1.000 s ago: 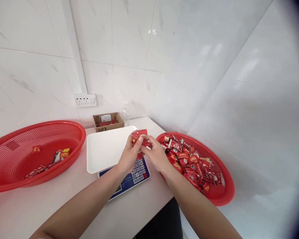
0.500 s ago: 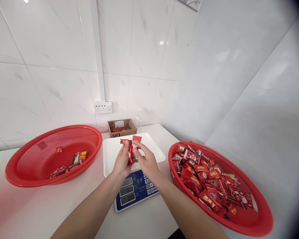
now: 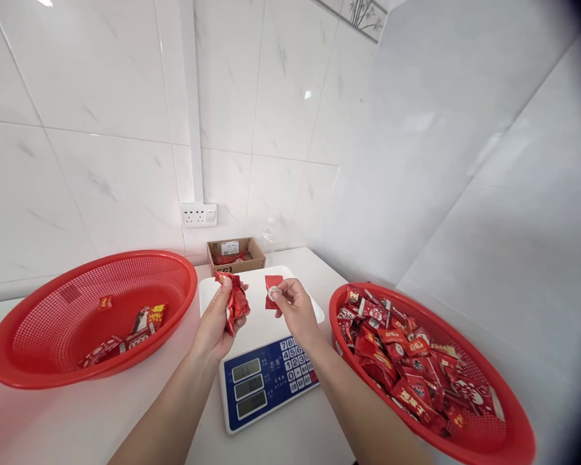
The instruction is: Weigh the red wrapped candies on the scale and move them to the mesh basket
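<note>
Several red wrapped candies (image 3: 238, 301) are bunched in my left hand (image 3: 217, 318), its fingers closed round them. My right hand (image 3: 296, 311) pinches one flat red candy packet (image 3: 272, 292) with a pale round mark, held apart from the bunch. Both hands are above the white pan (image 3: 254, 329) of a digital scale (image 3: 271, 381), whose blue panel has three displays and a keypad. To the right, a red basket (image 3: 336, 310) holds a heap of red snack packets (image 3: 416, 361).
Another red basket (image 3: 43, 281) stands at the left with several packets (image 3: 142, 323) in it. Behind the scale are a small cardboard box (image 3: 256, 256) with red packets inside and a clear bottle (image 3: 268, 236). Tiled walls (image 3: 126, 187) close off the back and right.
My hands have moved apart. The right hand has drawn one packet away to the right, while the left keeps the bunch. The view has shifted slightly.
</note>
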A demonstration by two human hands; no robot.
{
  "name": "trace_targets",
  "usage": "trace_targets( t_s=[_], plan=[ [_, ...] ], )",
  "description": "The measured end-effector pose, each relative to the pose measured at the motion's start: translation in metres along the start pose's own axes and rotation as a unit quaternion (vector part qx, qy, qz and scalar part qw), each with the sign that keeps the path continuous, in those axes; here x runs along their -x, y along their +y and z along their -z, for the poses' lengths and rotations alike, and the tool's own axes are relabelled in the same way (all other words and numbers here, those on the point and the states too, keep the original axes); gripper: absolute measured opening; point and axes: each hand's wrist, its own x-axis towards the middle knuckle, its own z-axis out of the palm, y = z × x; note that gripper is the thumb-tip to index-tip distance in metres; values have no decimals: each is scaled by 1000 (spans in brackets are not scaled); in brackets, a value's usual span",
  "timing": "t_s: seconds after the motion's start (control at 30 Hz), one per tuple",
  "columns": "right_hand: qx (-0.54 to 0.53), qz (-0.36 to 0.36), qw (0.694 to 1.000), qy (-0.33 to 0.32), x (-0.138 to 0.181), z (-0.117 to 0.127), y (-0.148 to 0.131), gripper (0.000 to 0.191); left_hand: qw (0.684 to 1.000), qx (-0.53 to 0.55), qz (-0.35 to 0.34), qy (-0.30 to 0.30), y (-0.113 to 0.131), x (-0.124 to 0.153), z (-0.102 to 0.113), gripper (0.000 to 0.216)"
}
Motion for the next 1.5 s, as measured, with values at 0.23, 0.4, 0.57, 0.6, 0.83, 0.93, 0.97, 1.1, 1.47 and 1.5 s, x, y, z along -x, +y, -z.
trace_targets(
  t_s=[0.23,0.4,0.57,0.6,0.83,0.93,0.97,1.1,1.47,1.5],
  plan=[
    [85,-39,996,-6,-14,6,18,24,998,-54,-13,-25,-1,0,4,49],
    [182,-6,983,-4,-20,15,29,20,990,-119,-60,-41,-1,0,4,56],
    [226,41,973,23,-14,17,20,30,967,-221,-108,-63,-7,2,8,44],
    [222,51,974,18,-9,16,14,32,960,-246,-116,-68,-8,2,9,40],
    [161,81,980,-89,24,-1,-28,21,891,-392,-200,-111,-16,8,8,9],
    [124,62,988,-68,27,0,-31,16,879,-413,-202,-126,-15,12,6,10],
    [109,51,991,-60,27,2,-31,19,879,-412,-201,-128,-14,13,6,11],
    [64,21,997,-31,27,10,-31,30,894,-384,-186,-137,-4,20,3,13],
    [106,-5,994,0,20,15,-7,32,975,-198,-54,-84,4,21,5,55],
    [114,-5,994,-2,20,15,-5,31,978,-188,-50,-81,5,21,5,56]
  ],
)
